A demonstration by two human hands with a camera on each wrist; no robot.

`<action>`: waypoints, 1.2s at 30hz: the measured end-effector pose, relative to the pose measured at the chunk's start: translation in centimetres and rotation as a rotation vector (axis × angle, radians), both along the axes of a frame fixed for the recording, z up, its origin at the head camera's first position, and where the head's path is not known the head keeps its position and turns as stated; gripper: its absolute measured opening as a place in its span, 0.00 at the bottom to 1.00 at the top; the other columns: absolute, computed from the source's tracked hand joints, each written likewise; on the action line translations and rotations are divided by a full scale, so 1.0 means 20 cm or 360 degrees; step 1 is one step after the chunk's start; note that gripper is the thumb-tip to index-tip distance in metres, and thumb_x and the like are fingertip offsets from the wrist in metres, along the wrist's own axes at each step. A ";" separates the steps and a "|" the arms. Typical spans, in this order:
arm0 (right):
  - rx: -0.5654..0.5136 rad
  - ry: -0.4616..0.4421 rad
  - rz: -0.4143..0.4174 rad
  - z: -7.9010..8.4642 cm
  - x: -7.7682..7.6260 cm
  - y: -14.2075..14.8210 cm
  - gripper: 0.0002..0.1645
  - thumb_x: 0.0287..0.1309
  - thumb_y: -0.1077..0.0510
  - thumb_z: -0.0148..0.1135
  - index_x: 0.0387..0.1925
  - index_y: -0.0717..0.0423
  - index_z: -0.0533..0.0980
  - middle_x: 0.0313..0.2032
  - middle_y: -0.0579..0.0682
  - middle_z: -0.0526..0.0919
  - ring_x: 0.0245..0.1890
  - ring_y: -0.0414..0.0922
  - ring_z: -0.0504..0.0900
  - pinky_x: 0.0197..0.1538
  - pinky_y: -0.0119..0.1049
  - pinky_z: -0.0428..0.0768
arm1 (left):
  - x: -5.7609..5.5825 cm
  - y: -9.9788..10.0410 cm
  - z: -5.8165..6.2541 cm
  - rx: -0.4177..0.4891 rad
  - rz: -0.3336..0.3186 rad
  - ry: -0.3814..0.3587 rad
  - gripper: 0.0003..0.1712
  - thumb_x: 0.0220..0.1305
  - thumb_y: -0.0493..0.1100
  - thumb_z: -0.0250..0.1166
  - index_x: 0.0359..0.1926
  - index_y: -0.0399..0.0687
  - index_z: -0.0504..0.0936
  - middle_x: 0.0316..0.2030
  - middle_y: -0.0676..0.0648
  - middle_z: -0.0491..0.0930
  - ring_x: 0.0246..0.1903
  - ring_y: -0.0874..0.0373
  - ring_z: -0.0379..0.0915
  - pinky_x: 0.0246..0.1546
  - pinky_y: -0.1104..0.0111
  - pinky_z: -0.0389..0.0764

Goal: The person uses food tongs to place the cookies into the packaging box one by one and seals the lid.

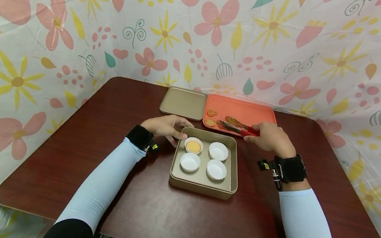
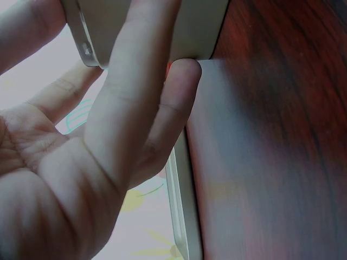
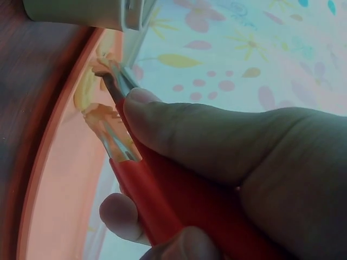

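Observation:
In the head view a gold baking tin [image 1: 202,186] stands on the table, holding several white paper cups [image 1: 218,151]; one cup at the far left has a round yellow cookie [image 1: 193,146] in it. My left hand [image 1: 166,126] holds the tin at its far left corner, thumb by the rim and fingers against the outer wall. My right hand [image 1: 272,137] grips red-handled tongs [image 1: 236,129]. Their tips are over the left part of an orange tray [image 1: 244,110], close to a round cookie [image 1: 210,123]. Whether the tips hold anything, I cannot tell. A pretzel-shaped cookie [image 1: 212,112] lies behind.
A gold lid [image 1: 187,103] lies flat at the back, left of the orange tray. The dark wooden table [image 1: 131,199] carries everything. Flowered cloth [image 1: 162,54] hangs behind the table's far edge.

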State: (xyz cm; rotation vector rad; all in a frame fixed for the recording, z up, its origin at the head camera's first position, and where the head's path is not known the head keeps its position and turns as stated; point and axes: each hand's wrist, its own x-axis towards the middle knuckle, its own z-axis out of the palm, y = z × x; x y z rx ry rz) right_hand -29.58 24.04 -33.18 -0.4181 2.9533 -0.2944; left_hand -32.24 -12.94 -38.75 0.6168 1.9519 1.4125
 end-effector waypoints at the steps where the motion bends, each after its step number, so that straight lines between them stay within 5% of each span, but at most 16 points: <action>1: 0.0000 0.0004 0.0000 0.00 0.00 0.00 0.30 0.68 0.44 0.67 0.59 0.63 0.80 0.29 0.52 0.80 0.31 0.51 0.73 0.30 0.41 0.69 | 0.00 0.00 0.00 -0.0001 -0.0001 0.0004 0.28 0.71 0.33 0.65 0.70 0.40 0.71 0.66 0.38 0.70 0.54 0.39 0.79 0.43 0.50 0.89; 21: 0.0000 0.0118 0.0007 0.13 0.09 -0.01 0.30 0.68 0.38 0.64 0.58 0.57 0.78 0.28 0.54 0.78 0.28 0.53 0.74 0.27 0.40 0.70 | 0.01 -0.01 0.01 0.0010 -0.0008 0.0017 0.29 0.72 0.33 0.65 0.71 0.40 0.71 0.65 0.38 0.70 0.53 0.41 0.79 0.43 0.50 0.89; 36: 0.0008 0.0373 0.0068 0.30 0.30 -0.05 0.22 0.67 0.42 0.67 0.45 0.56 0.77 0.19 0.50 0.69 0.21 0.49 0.68 0.25 0.40 0.63 | 0.02 -0.02 0.02 -0.0017 -0.0003 0.0038 0.28 0.71 0.33 0.65 0.70 0.41 0.72 0.66 0.39 0.70 0.55 0.40 0.78 0.44 0.51 0.89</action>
